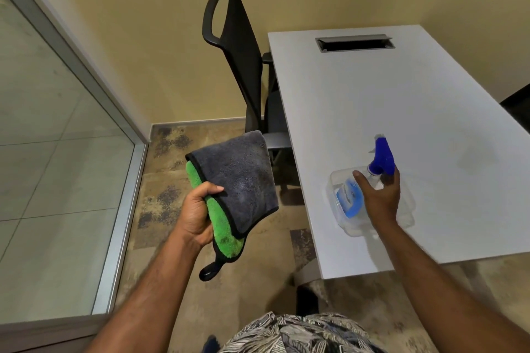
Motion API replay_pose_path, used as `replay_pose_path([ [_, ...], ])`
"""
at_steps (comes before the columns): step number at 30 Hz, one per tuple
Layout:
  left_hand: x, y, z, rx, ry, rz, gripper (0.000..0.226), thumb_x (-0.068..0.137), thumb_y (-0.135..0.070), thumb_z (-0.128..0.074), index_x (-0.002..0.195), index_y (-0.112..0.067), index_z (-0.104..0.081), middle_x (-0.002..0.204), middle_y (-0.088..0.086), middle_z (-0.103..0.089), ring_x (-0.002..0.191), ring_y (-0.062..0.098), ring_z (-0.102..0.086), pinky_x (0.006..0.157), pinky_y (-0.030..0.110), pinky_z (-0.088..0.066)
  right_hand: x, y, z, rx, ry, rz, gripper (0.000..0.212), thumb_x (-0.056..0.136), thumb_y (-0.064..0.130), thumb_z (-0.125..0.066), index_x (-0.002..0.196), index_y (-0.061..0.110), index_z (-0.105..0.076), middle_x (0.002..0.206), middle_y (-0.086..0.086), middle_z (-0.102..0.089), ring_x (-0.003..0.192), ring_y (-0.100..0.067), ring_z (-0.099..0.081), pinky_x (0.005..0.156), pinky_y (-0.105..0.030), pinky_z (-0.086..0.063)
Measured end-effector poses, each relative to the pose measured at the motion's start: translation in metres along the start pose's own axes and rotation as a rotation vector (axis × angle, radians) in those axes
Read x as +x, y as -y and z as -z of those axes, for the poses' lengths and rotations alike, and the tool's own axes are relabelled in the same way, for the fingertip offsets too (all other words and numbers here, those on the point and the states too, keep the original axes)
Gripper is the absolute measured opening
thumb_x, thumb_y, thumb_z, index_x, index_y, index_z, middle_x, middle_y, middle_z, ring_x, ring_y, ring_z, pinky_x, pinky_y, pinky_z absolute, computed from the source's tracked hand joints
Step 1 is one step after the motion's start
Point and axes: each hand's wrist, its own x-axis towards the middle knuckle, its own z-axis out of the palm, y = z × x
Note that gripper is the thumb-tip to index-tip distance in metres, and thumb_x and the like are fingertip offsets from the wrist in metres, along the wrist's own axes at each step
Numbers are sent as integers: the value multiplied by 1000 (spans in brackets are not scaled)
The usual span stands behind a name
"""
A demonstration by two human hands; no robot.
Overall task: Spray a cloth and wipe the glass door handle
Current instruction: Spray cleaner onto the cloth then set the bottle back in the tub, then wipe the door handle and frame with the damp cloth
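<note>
My left hand (198, 213) grips a folded microfibre cloth (239, 178), grey on the outer face and green underneath, with a black hanging loop at its lower end. It is held out over the floor, left of the table. My right hand (380, 195) is wrapped around the neck of a clear spray bottle (345, 200) with a blue trigger head (383, 156) and a blue label. The bottle stands on the white table (401, 100) near its front left part. The glass door's handle is not in view.
A glass panel (54, 169) in a grey metal frame fills the left side. A black office chair (241, 66) stands against the table's left edge. A cable slot (354, 43) is set in the table's far end. Patterned carpet covers the floor.
</note>
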Motion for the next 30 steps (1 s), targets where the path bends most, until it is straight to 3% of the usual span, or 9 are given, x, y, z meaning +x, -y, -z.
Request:
replay_pose_path([
  [5, -2, -5, 14, -17, -19, -12, 41, 72, -5, -48, 93, -11, -84, 101, 15, -76, 87, 32, -76, 68, 45, -62, -46, -10, 5, -24, -210, -33, 61, 82, 5, -74, 135, 11, -44, 131, -7, -53, 116, -16, -53, 101, -38, -48],
  [8, -8, -12, 21, -21, -22, -16, 42, 73, -5, -49, 105, -7, -76, 102, 15, -76, 88, 33, -75, 70, 46, -62, -81, -12, -4, -104, -209, 107, 50, 79, -3, -72, 121, 10, -49, 119, -12, -53, 108, -22, -55, 92, -34, -51],
  [12, -19, -26, 36, -32, -21, -22, 44, 73, -5, -50, 114, -6, -66, 99, 16, -75, 85, 34, -75, 69, 46, -62, -111, 9, -37, -68, 73, 76, 36, 86, 7, -71, 111, 25, -53, 103, 5, -60, 96, -10, -60, 85, -25, -53],
  [15, -29, -37, 48, -36, -28, -25, 46, 73, -6, -50, 116, -6, -66, 100, 17, -75, 85, 34, -75, 68, 46, -61, -117, 46, -72, -22, 360, -90, 20, 91, 27, -67, 108, 20, -60, 99, -1, -67, 94, -24, -67, 77, -24, -56],
  [18, -42, -50, 66, -56, -45, -32, 44, 74, -7, -49, 112, -6, -71, 99, 16, -75, 82, 34, -75, 67, 44, -61, -127, 81, -107, 0, 818, -284, 57, 82, 59, -53, 115, 15, -63, 103, -7, -70, 94, -27, -68, 80, -28, -55],
  [20, -53, -59, 79, -56, -55, -41, 41, 74, -8, -49, 100, -7, -80, 97, 16, -76, 80, 33, -75, 67, 43, -62, -139, 96, -129, 65, 1042, -438, 64, 82, 66, -49, 122, 18, -64, 107, -9, -70, 102, -27, -66, 88, -33, -53],
  [23, -75, -70, 101, -60, -76, -40, 37, 72, -12, -53, 92, -9, -84, 93, 16, -75, 76, 33, -74, 66, 40, -62, -165, 118, -160, 264, 1186, -660, 55, 84, 59, -60, 120, 19, -69, 121, -17, -68, 115, -34, -63, 92, -43, -55],
  [27, -107, -89, 139, -48, -125, -11, 37, 71, -15, -55, 94, -5, -83, 93, 18, -76, 76, 33, -74, 69, 39, -62, -207, 138, -199, 368, 1358, -749, 57, 53, 37, -94, 101, 11, -78, 106, -12, -75, 97, -25, -72, 76, -35, -59],
  [30, -133, -107, 172, -29, -177, -33, 34, 75, -18, -58, 94, -4, -82, 96, 18, -75, 79, 33, -74, 73, 38, -61, -238, 146, -224, 325, 1438, -727, 51, 59, 17, -88, 106, 7, -72, 108, -12, -74, 98, -26, -72, 78, -36, -59],
])
